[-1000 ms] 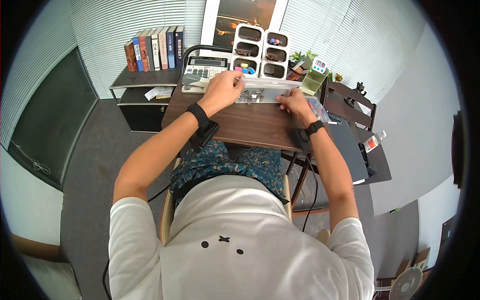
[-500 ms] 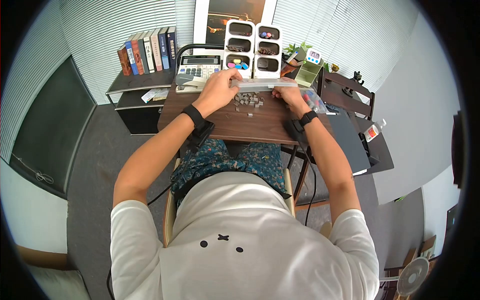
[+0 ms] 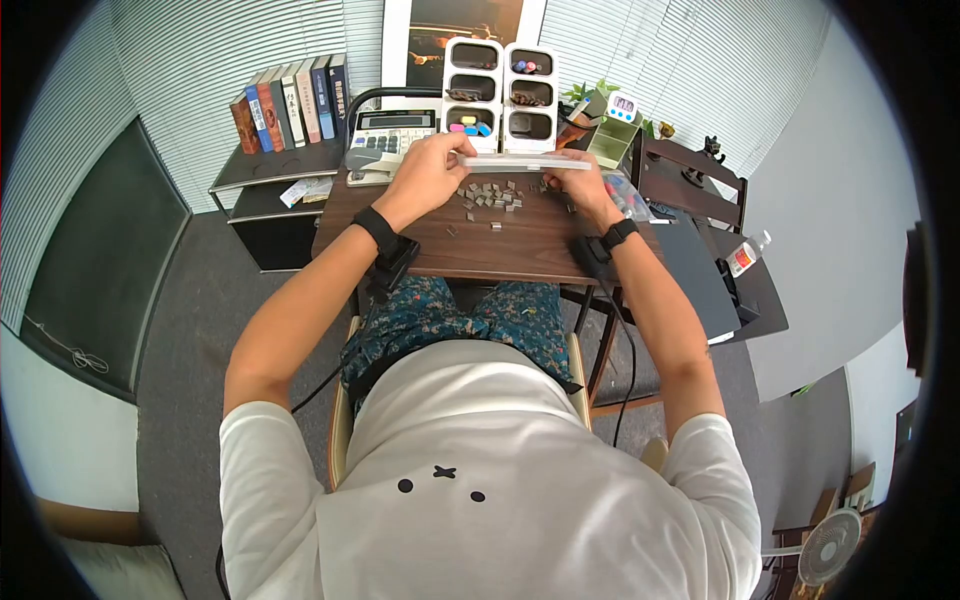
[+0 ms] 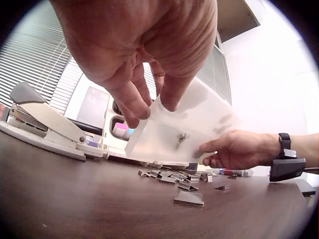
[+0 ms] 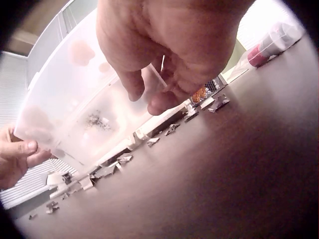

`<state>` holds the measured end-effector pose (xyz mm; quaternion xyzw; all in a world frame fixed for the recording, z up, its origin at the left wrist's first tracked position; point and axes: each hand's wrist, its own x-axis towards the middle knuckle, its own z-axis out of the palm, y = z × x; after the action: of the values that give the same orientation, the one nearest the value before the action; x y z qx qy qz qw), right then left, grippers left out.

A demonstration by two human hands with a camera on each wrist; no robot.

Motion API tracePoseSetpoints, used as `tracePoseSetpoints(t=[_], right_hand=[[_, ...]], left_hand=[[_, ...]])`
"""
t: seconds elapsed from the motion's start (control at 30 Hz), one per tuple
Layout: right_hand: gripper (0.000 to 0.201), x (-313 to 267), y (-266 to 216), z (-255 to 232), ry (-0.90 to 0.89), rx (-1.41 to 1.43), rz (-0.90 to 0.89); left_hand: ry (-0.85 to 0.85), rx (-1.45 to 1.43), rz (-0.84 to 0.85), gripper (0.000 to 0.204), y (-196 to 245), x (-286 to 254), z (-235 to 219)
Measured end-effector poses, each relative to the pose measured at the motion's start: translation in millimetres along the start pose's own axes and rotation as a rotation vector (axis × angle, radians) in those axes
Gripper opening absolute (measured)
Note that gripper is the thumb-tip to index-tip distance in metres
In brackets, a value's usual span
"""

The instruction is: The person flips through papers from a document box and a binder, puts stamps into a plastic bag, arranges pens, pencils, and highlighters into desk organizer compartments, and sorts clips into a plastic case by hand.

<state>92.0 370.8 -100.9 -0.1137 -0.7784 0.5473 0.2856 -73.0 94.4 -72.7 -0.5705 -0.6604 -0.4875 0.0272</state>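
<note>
Both hands hold a translucent plastic box (image 3: pixel 525 162) just above the far part of the brown table, tipped up and seen nearly edge-on from the head. The left hand (image 3: pixel 430 168) pinches its left edge between thumb and fingers. At the other end, the right hand (image 3: pixel 582 188) grips the lower right edge, thumb on the near face in the left wrist view. A loose pile of small metal paper clips (image 3: pixel 490 195) lies on the tabletop below and in front of the box. One metal clip (image 4: pixel 189 198) sits nearer the person, apart from the pile.
Behind the box stands a white organizer (image 3: pixel 499 100) with several compartments. A stapler (image 4: pixel 50 122) and a calculator (image 3: pixel 400 120) are at the left. To the right are a clear bag (image 3: pixel 627 196) of coloured items and a green holder (image 3: pixel 612 145).
Metal clips seen at the box a second ago now lie spread on the table. The box has tipped until nearly edge-on to the head view, with both hands still holding it.
</note>
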Motion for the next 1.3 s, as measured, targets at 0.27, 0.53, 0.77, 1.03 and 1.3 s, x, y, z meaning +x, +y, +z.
tracePoseSetpoints(t=[0.27,0.53,0.77,1.03,1.3], right_hand=[[0.007,-4.9,-9.7,1.3,0.013,-0.106,-0.046],[0.010,-5.1,-20.8,1.0,0.011,-0.206,-0.032],[0.023,-22.3,-85.5,12.5,0.022,-0.129,0.022],[0.040,-40.2,-98.1,62.5,-0.248,0.036,0.173],[0.077,-84.9,-61.8,131.1,-0.339,-1.154,-0.433]], left_hand=[[-0.057,0.004,-0.108,0.015,13.0,-6.4,-5.8],[-0.085,0.084,-0.118,0.016,8.5,-0.8,-12.4],[0.113,-0.107,0.006,0.023,21.1,6.7,-34.4],[0.193,-0.302,-0.085,0.035,9.6,-11.3,-78.0],[0.394,-0.211,-0.193,0.033,13.9,-34.7,-133.7]])
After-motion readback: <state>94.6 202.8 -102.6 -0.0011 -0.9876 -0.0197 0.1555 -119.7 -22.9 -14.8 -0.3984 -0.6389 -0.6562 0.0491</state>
